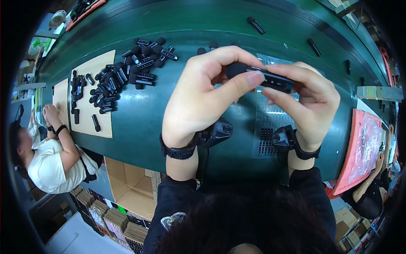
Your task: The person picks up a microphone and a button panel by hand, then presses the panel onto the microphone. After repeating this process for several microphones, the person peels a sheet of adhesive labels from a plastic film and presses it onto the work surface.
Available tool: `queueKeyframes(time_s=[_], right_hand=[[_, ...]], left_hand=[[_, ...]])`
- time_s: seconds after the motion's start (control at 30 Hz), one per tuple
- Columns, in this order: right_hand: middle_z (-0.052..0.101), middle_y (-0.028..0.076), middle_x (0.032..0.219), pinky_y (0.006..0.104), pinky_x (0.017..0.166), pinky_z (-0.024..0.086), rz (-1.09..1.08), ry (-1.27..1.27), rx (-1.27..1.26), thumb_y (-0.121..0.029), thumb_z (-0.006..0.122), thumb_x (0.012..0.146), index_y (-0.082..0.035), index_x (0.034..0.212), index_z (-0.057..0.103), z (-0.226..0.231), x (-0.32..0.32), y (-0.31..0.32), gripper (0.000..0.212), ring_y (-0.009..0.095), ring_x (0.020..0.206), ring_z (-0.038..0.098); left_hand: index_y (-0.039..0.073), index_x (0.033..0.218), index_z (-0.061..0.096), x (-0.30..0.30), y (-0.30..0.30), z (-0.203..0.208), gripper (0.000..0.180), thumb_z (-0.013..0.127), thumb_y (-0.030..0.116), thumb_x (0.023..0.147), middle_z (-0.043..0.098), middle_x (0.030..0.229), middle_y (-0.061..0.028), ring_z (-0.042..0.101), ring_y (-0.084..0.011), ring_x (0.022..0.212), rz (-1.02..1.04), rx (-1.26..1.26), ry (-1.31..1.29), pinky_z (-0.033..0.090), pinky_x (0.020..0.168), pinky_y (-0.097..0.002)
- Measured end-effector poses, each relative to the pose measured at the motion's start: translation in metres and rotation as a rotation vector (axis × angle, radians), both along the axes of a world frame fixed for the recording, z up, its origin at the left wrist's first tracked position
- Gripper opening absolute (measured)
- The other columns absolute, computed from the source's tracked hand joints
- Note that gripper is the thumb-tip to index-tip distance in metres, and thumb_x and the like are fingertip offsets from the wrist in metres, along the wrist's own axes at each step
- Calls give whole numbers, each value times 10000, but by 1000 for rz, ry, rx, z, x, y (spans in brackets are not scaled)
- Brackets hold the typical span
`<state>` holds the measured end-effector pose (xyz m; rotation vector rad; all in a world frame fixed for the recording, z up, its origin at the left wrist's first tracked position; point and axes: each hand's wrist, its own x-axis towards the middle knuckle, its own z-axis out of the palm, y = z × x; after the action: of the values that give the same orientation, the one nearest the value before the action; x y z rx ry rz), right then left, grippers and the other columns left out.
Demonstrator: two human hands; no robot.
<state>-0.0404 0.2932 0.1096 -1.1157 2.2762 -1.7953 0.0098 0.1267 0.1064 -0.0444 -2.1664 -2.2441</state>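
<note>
Both my hands are raised over the green table (139, 148), holding one small black microphone (277, 82) with a round foam tip at its left end. My left hand (203, 89) has its thumb and fingers closed around the foam end, the thumb pressing the body near its middle. My right hand (311, 91) pinches the other end between thumb and fingers. Beneath the hands lies a clear sheet (275, 116), partly hidden by them, with rows of small black labels (266, 142) on its near part. A wrist strap with a small black camera sits on each wrist.
Many similar microphones (113, 82) lie piled at the left, partly on a tan board (103, 125). Several more lie along the far green strip (287, 27). An open cardboard box (134, 186) stands below the table edge. A red-edged tray (359, 148) is at right. Co-workers sit at both sides.
</note>
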Motion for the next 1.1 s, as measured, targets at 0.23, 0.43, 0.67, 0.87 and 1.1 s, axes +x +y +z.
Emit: queueKeyframes(time_s=[0.23,0.43,0.67,0.87,1.1], right_hand=[[581,82,743,201,546,466,-151,85,41,8,568,742,16,897,608,-17,-6,-24,161,108,608,572],[584,60,790,191,600,462,196,-375,132,-117,523,820,-4,1005,571,-46,-80,-29,222,89,647,562],[584,127,828,318,698,455,-354,224,759,-360,571,772,11,963,541,-115,-175,-70,418,242,765,576],[575,107,739,274,636,451,-138,127,1077,-339,620,741,-15,898,502,-118,-207,-59,378,196,726,573],[552,4,653,181,535,427,147,-218,692,-190,579,794,-18,829,516,-30,-158,67,187,49,584,518]], left_hand=[[12,870,588,-15,8,-31,118,569,19,754,532,669,21,418,-9,545,389,-467,291,320,470,-150],[46,883,607,-54,-18,-57,126,535,112,803,495,631,34,390,-17,513,219,-147,5,316,452,-158],[27,1013,543,-143,-80,-144,278,500,186,788,586,873,-178,547,-319,879,614,-560,-130,432,749,-362],[26,1122,454,-118,-29,-99,393,524,180,768,543,993,-209,521,-318,934,658,-1022,16,420,789,-379],[-25,911,563,-58,40,-47,231,548,130,740,573,836,-186,558,-311,790,99,-708,249,445,711,-365]])
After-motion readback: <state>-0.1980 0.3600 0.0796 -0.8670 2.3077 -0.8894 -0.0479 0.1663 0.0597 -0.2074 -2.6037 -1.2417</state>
